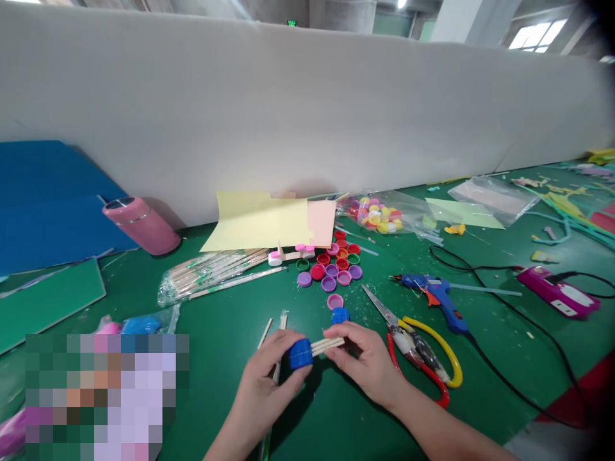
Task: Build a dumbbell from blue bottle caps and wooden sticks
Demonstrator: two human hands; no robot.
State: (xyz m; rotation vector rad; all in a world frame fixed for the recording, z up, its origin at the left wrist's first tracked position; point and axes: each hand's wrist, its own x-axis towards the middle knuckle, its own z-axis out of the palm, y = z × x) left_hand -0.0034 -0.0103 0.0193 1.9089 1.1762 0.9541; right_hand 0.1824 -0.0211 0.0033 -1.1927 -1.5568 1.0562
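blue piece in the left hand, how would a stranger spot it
Over the green table, find the left hand. It grips the blue piece, with pale sticks running rightward. This one sits lower in view than the other blue piece, behind the right hand.

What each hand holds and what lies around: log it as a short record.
Left hand: pinches a blue, round plastic piece
Right hand: holds thin, pale wooden sticks running to that piece
Beyond the hands: multicoloured round plastic caps on the green tabletop
Right side: blue plastic glue gun with red trigger
Unclear: whether the right hand touches a second blue piece
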